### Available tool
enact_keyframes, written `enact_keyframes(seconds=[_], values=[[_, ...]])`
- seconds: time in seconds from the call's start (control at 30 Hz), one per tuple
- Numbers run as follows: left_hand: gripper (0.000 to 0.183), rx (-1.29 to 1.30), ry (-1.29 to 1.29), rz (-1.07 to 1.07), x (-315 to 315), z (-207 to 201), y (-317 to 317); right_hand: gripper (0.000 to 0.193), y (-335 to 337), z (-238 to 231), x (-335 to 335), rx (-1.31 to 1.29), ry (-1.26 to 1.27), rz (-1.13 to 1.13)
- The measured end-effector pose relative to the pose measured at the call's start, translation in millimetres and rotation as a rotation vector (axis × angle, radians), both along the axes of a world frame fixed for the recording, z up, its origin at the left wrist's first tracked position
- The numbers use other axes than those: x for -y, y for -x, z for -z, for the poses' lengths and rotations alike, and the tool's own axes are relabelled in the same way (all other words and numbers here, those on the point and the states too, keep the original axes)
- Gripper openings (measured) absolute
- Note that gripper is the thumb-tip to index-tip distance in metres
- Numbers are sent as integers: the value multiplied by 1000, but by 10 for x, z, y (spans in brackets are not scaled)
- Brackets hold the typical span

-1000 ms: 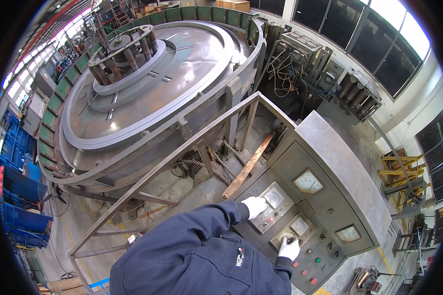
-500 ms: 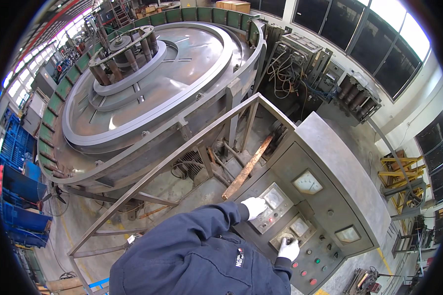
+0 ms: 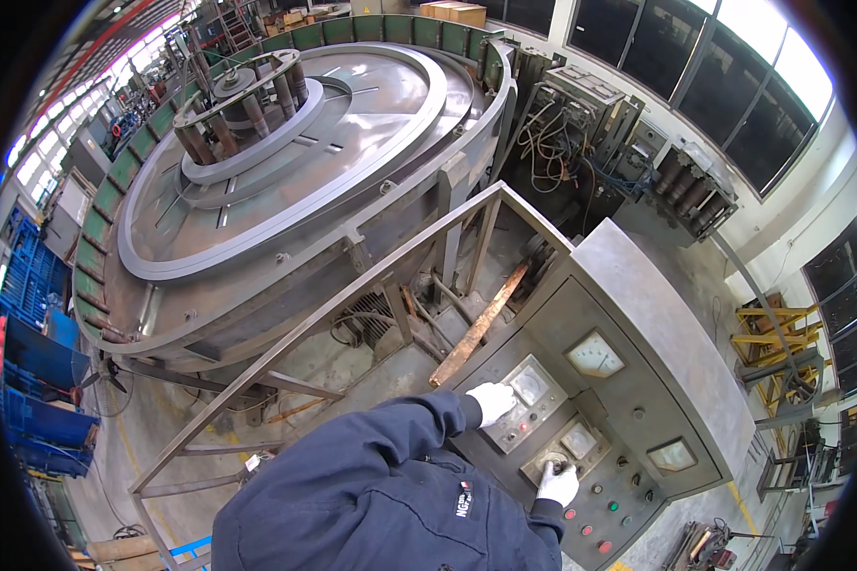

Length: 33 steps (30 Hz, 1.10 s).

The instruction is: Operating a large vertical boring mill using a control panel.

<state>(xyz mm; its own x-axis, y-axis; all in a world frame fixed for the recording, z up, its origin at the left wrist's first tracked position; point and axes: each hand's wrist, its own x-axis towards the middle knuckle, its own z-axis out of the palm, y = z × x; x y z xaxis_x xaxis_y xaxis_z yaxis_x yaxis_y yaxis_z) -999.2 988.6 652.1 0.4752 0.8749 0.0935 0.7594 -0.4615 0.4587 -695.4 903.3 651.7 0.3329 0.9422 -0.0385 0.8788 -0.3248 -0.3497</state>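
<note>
Both my hands wear white gloves and rest at a grey metal control console (image 3: 662, 328). My left hand (image 3: 491, 403) is closed at the lower left edge of the upper meter plate (image 3: 528, 385); whatever its fingers hold is hidden. My right hand (image 3: 558, 486) pinches a black knob (image 3: 556, 466) on the lower meter plate (image 3: 581, 440). A small red light (image 3: 523, 426) glows on the upper plate. Red push buttons (image 3: 587, 531) and a green one (image 3: 613, 505) sit just right of my right hand.
Beyond a metal railing (image 3: 324, 324) lies a large round machine table (image 3: 371, 114) carrying grey rings, inside a green-walled rim (image 3: 105, 205). A worn wooden bar (image 3: 481, 324) leans beside the console. Cabled machinery (image 3: 567, 114) stands behind; yellow frames (image 3: 776, 328) are at right.
The big round table has turned: its slots and the off-centre ring on it sit in different places. My hands stay where they were on the console.
</note>
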Motion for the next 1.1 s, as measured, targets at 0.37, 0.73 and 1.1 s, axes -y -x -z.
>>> enact_keyframes(seconds=[0.37,0.73,1.1], values=[[12,16,-31,-6,7,19,2,33,54,-88,-6,-2,12,21],[12,11,-25,1,9,27,-1,34,87,-166,-8,-31,16,30],[15,11,-35,8,19,-21,7,41,22,-59,-8,-2,50,15]])
